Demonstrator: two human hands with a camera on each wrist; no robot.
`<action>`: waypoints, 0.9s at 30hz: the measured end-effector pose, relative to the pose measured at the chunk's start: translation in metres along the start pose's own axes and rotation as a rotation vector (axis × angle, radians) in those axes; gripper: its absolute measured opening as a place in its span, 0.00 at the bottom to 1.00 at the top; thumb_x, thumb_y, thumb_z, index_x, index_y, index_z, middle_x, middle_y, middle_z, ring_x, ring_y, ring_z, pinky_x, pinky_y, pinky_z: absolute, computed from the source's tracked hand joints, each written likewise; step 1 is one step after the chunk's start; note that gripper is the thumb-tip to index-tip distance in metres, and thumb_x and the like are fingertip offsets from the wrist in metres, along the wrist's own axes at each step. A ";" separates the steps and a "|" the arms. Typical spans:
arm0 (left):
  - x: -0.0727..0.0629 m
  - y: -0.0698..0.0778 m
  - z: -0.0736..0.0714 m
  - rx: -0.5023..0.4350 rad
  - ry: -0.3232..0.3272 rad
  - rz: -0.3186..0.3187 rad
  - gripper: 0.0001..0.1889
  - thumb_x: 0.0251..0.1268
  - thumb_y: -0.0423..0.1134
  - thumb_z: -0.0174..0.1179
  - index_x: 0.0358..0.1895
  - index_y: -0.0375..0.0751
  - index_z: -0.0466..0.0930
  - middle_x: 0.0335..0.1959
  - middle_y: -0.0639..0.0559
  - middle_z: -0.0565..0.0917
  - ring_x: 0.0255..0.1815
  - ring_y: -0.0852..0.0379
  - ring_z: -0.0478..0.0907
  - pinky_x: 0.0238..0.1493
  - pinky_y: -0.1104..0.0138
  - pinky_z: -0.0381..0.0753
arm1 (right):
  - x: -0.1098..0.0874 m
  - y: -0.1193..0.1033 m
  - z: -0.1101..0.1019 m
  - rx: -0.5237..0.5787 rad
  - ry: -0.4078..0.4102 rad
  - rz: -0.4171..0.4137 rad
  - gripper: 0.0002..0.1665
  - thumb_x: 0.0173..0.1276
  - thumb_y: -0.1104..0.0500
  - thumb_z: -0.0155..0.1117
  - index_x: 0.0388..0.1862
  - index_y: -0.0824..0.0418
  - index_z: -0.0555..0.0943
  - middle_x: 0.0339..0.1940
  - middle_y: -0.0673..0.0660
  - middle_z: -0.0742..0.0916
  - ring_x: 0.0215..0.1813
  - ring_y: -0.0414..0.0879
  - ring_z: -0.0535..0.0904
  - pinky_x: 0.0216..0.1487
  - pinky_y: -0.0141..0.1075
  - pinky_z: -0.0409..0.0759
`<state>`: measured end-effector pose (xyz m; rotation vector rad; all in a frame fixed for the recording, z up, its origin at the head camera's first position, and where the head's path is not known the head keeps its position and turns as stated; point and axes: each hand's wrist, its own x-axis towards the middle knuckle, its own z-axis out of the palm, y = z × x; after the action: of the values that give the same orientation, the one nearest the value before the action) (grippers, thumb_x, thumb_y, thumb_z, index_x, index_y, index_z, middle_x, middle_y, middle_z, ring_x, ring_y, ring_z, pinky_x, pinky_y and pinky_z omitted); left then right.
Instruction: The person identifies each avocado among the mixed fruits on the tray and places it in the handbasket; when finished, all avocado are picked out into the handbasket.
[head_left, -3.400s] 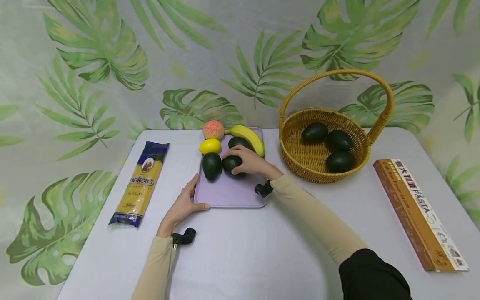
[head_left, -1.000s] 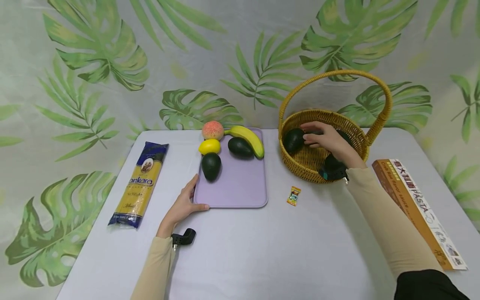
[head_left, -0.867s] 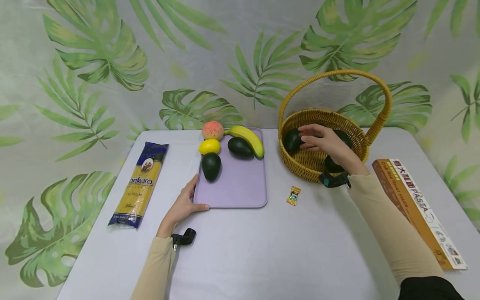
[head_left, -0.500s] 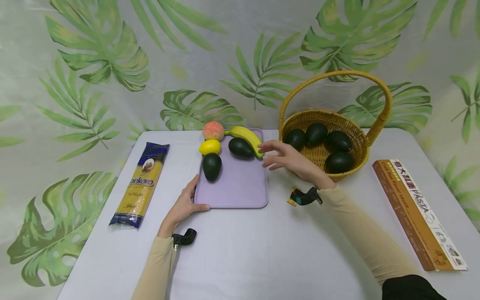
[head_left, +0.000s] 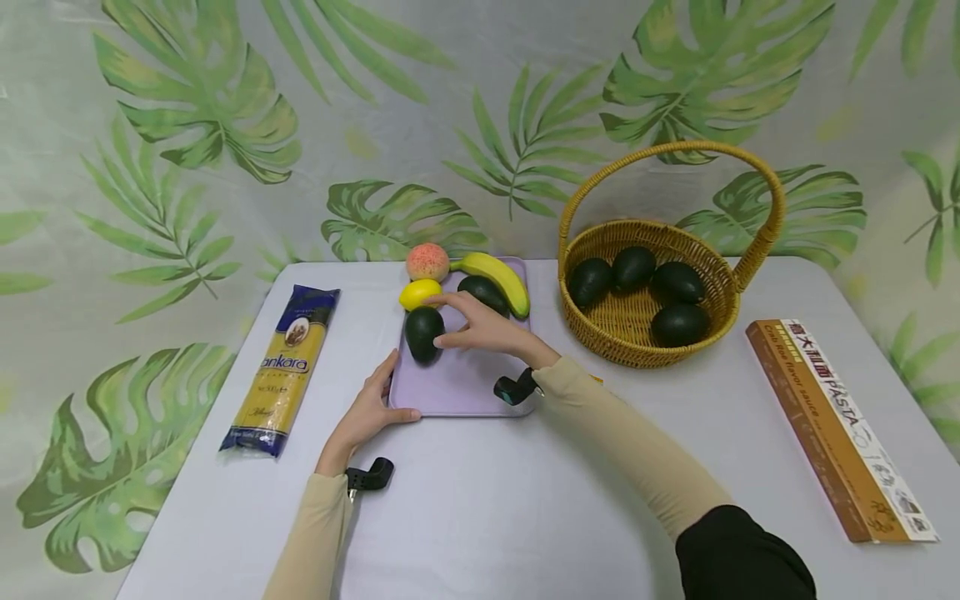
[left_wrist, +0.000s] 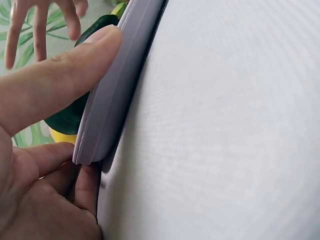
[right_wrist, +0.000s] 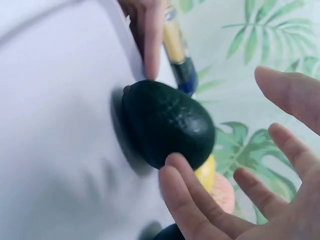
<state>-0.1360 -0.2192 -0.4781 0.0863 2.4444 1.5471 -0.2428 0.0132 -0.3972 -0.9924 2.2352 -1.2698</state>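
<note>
My left hand (head_left: 367,412) grips the front left corner of a lilac tray (head_left: 472,392), its thumb on the rim (left_wrist: 117,65). Over the tray, my right hand (head_left: 491,327) reaches around a dark green avocado (head_left: 420,335), fingers spread. In the right wrist view, two fingertips lie close against the avocado (right_wrist: 167,122) or touch it, while the thumb is well apart. Farther back on the tray are a second avocado (head_left: 482,289), partly behind my hand, and a banana (head_left: 498,277). A lemon (head_left: 415,293) and a peach (head_left: 427,262) sit at the back left.
Several avocados lie in a wicker basket (head_left: 630,354) with a tall handle, right of the tray. A brown and white pasta box (head_left: 840,429) lies at far right, an Ankara pasta packet (head_left: 281,375) at left. My right sleeve mostly hides a small yellow wrapper (head_left: 596,379).
My right hand carried an avocado from the tray into the basket, let it go, and came back left to the front avocado. My left hand stayed at the tray's corner.
</note>
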 end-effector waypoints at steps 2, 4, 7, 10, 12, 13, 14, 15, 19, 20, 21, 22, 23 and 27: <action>0.000 0.000 0.001 0.002 -0.001 0.000 0.58 0.51 0.39 0.73 0.78 0.44 0.37 0.77 0.38 0.41 0.72 0.32 0.48 0.69 0.46 0.52 | 0.009 0.000 0.003 -0.078 0.006 0.022 0.37 0.66 0.55 0.66 0.72 0.54 0.64 0.70 0.60 0.65 0.69 0.54 0.60 0.60 0.46 0.71; 0.001 -0.001 0.001 0.003 -0.004 0.007 0.58 0.51 0.39 0.73 0.78 0.44 0.37 0.76 0.37 0.41 0.72 0.32 0.48 0.68 0.45 0.52 | 0.016 0.001 0.007 -0.122 0.003 0.068 0.37 0.65 0.53 0.66 0.72 0.52 0.64 0.71 0.61 0.62 0.70 0.55 0.58 0.64 0.51 0.66; 0.003 0.000 0.002 0.002 -0.002 0.004 0.58 0.51 0.39 0.73 0.78 0.45 0.38 0.77 0.38 0.41 0.71 0.32 0.49 0.68 0.45 0.53 | 0.024 0.002 0.012 -0.151 -0.013 0.144 0.37 0.65 0.51 0.66 0.72 0.48 0.65 0.72 0.62 0.60 0.70 0.56 0.58 0.66 0.55 0.61; 0.004 0.001 0.001 0.006 -0.002 0.003 0.58 0.50 0.39 0.73 0.78 0.44 0.38 0.77 0.38 0.41 0.71 0.32 0.50 0.68 0.45 0.53 | 0.031 0.003 0.018 -0.167 -0.034 0.197 0.37 0.65 0.51 0.66 0.72 0.47 0.66 0.73 0.63 0.58 0.70 0.57 0.57 0.66 0.56 0.60; 0.002 0.007 0.001 0.001 -0.008 0.004 0.57 0.51 0.38 0.73 0.77 0.43 0.38 0.77 0.38 0.41 0.71 0.31 0.50 0.69 0.46 0.53 | 0.034 0.004 0.022 -0.169 -0.034 0.215 0.36 0.65 0.52 0.66 0.71 0.47 0.66 0.73 0.63 0.58 0.70 0.57 0.56 0.66 0.54 0.60; 0.000 0.012 0.001 -0.001 -0.013 0.004 0.57 0.52 0.36 0.72 0.77 0.41 0.38 0.76 0.37 0.41 0.71 0.31 0.49 0.69 0.46 0.52 | 0.035 0.004 0.024 -0.173 -0.030 0.217 0.36 0.65 0.53 0.66 0.71 0.48 0.67 0.73 0.64 0.58 0.71 0.56 0.56 0.66 0.53 0.60; -0.002 0.017 0.000 -0.003 -0.017 0.008 0.56 0.52 0.35 0.72 0.77 0.39 0.37 0.76 0.35 0.40 0.71 0.30 0.49 0.69 0.46 0.52 | 0.035 0.003 0.025 -0.177 -0.022 0.217 0.35 0.65 0.53 0.66 0.71 0.48 0.67 0.72 0.64 0.58 0.71 0.55 0.55 0.66 0.52 0.61; -0.003 0.020 0.000 -0.006 -0.019 0.007 0.56 0.52 0.33 0.71 0.77 0.38 0.37 0.76 0.35 0.40 0.71 0.29 0.49 0.68 0.45 0.52 | 0.036 0.003 0.027 -0.178 -0.010 0.213 0.34 0.65 0.55 0.66 0.70 0.49 0.68 0.72 0.64 0.59 0.70 0.55 0.56 0.66 0.51 0.61; -0.001 0.016 0.000 0.000 -0.017 0.010 0.56 0.52 0.32 0.71 0.77 0.37 0.37 0.76 0.35 0.39 0.71 0.30 0.48 0.69 0.46 0.52 | 0.035 0.002 0.030 -0.181 0.040 0.202 0.30 0.64 0.57 0.67 0.65 0.51 0.72 0.70 0.63 0.64 0.68 0.54 0.58 0.66 0.50 0.62; 0.002 0.011 0.000 0.002 -0.013 0.011 0.57 0.52 0.34 0.72 0.77 0.39 0.37 0.76 0.36 0.40 0.71 0.31 0.48 0.69 0.46 0.52 | 0.033 0.002 0.030 -0.176 0.049 0.198 0.29 0.64 0.57 0.67 0.64 0.51 0.73 0.69 0.63 0.65 0.67 0.54 0.59 0.66 0.51 0.62; 0.003 0.006 0.000 0.002 -0.011 0.011 0.57 0.51 0.35 0.72 0.77 0.41 0.37 0.76 0.37 0.40 0.71 0.31 0.48 0.69 0.46 0.52 | 0.031 0.002 0.029 -0.171 0.055 0.193 0.28 0.64 0.57 0.67 0.63 0.51 0.73 0.68 0.63 0.66 0.67 0.54 0.59 0.65 0.51 0.62; 0.003 0.004 0.000 0.001 -0.008 0.011 0.58 0.51 0.36 0.73 0.77 0.42 0.37 0.77 0.38 0.40 0.72 0.32 0.48 0.69 0.46 0.52 | 0.029 0.003 0.028 -0.163 0.059 0.187 0.28 0.64 0.57 0.67 0.63 0.51 0.73 0.67 0.62 0.66 0.66 0.54 0.59 0.65 0.51 0.62; 0.003 0.003 0.000 0.003 -0.009 0.011 0.58 0.51 0.37 0.73 0.77 0.42 0.37 0.77 0.38 0.40 0.72 0.32 0.48 0.69 0.46 0.52 | 0.025 0.004 0.026 -0.154 0.063 0.176 0.28 0.64 0.56 0.67 0.63 0.51 0.74 0.67 0.62 0.67 0.66 0.53 0.59 0.65 0.52 0.62; 0.000 0.003 -0.001 0.005 -0.003 -0.007 0.58 0.50 0.39 0.73 0.77 0.43 0.37 0.77 0.39 0.40 0.72 0.33 0.47 0.69 0.47 0.51 | 0.004 0.003 0.007 -0.094 0.072 0.102 0.27 0.63 0.55 0.67 0.62 0.51 0.74 0.65 0.59 0.70 0.65 0.53 0.59 0.62 0.53 0.64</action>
<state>-0.1365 -0.2190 -0.4749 0.0802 2.4438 1.5369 -0.2419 0.0070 -0.4035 -0.8652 2.3876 -1.1841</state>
